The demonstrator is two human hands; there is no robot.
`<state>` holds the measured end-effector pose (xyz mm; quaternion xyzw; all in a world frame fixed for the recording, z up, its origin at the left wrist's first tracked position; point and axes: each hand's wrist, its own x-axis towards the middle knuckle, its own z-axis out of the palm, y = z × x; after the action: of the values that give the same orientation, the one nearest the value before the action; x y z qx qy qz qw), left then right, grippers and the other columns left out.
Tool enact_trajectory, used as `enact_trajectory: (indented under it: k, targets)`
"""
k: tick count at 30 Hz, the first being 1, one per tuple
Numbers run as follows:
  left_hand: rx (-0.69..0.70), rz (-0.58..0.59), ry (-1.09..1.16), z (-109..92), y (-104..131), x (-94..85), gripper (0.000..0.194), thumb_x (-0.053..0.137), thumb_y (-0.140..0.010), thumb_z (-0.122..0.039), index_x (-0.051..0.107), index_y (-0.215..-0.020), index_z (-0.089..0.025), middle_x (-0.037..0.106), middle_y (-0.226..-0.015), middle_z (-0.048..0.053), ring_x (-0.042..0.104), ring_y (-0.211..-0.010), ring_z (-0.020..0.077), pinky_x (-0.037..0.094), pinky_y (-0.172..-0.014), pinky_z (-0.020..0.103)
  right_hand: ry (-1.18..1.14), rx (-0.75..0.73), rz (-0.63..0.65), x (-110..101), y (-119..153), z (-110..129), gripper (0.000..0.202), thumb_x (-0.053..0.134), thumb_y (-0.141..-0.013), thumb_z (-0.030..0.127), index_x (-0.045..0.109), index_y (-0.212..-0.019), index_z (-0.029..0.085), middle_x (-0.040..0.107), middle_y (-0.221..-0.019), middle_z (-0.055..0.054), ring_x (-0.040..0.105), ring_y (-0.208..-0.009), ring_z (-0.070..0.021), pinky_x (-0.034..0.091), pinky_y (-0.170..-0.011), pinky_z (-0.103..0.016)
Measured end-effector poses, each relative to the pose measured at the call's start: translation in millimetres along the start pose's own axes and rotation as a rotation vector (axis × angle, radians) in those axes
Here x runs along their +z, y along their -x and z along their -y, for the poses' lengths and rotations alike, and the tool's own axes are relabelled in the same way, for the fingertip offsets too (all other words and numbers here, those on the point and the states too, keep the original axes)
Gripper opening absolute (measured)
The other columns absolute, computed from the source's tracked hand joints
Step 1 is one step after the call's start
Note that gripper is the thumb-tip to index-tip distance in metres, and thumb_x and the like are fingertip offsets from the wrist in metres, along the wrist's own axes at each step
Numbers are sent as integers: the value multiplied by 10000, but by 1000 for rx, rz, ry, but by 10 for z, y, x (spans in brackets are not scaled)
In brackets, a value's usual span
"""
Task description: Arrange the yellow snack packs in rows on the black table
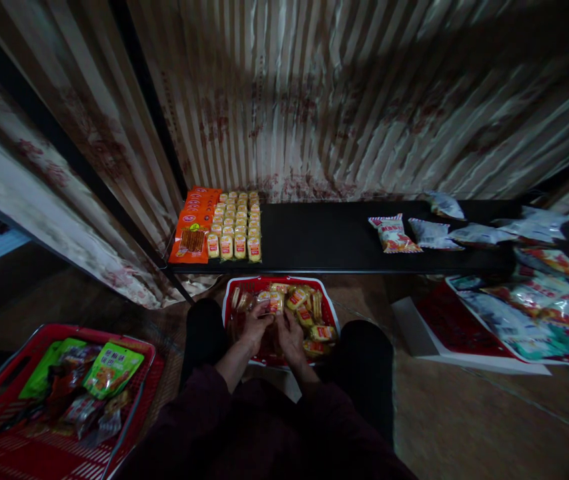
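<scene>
Hands, left [255, 327] and right [289, 331], close fingers together on small yellow snack packets [277, 303] inside the red plastic basket [331, 308], best gripped firmly, lifted level.

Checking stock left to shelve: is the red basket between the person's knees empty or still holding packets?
Still holding packets. The red basket shows yellow snack packets piled inside, with the left hand and right hand reaching among them.

The basket [244, 283] under the hands is red with a white rim, filled with yellow packets [304, 313]. On the black shelf [324, 237], orange packs [195, 227] sit at its left end beside yellow-and-white rows [237, 227]. The curtain [364, 100] is cream-and-brown striped.
</scene>
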<state>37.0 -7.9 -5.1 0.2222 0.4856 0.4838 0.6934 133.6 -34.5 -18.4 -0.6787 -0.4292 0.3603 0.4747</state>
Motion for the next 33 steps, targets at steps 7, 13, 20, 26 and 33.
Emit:
enact_trajectory:
  k: [7, 13, 20, 26, 33]
  targets:
    - [82, 38, -67, -108, 25, 95, 402, 682, -599, -37, 714, -958, -216, 673, -868, 50, 590, -835, 155, 431, -809, 273, 103, -102, -92, -34, -4, 65, 512, 383, -859, 519, 630, -1123, 157, 661, -1076, -128, 597, -993, -250, 452, -890, -388]
    - [183, 31, -112, -233, 10, 193, 383, 651, -628, -44, 699, -968, -214, 668, -992, 62, 583, -905, 169, 445, -815, 276, 196, -202, -130, -25, -111, 144, 495, 361, -877, 484, 622, -1126, 146, 641, -1086, -154, 571, -1022, -265, 428, -915, -427]
    - [335, 83, -273, -402, -93, 321, 374, 571, -691, -68, 623, -1039, -198, 674, -993, 52, 603, -884, 139, 466, -821, 282, 99, -264, -109, -77, -303, 413, 515, 408, -865, 482, 561, -1207, 129, 615, -1171, -160, 564, -1078, -255, 424, -939, -423]
    - [472, 89, -391, -495, -249, 416, 385, 500, -723, -54, 619, -1060, -195, 657, -1052, 58, 599, -945, 144, 459, -878, 303, 135, -293, -145, -113, -501, 560, 509, 412, -848, 479, 607, -1141, 112, 650, -1094, -173, 596, -993, -259, 447, -893, -419]
    - [549, 22, -527, -665, -351, 517, 397, 471, -748, -74, 612, -1103, -184, 621, -1075, 77, 580, -979, 154, 450, -907, 320, 139, -278, -98, -109, -716, 734, 482, 415, -844, 444, 580, -1166, 126, 657, -1094, -163, 619, -978, -250, 464, -872, -395]
